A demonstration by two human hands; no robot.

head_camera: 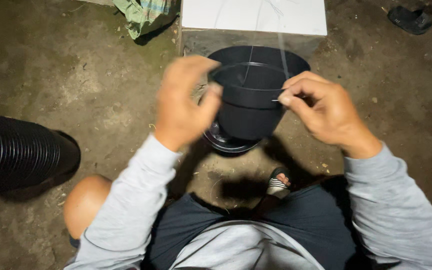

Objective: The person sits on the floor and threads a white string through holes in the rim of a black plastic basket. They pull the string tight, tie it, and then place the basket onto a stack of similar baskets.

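We find the black plastic pot held over the dirt floor, left hand gripping its rim. Right-hand fingers pinch what seems a thin wire at the rim; the fastening step calls for steady tension.

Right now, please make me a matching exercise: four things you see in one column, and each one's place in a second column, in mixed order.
Things:
1. black plastic pot
2. white flat board
3. black ribbed pipe
4. dark sandal

Places:
A. far left, lying on the dirt ground
B. top right corner
C. between both hands
D. top centre, behind the pot

Pairs: 1-C, 2-D, 3-A, 4-B
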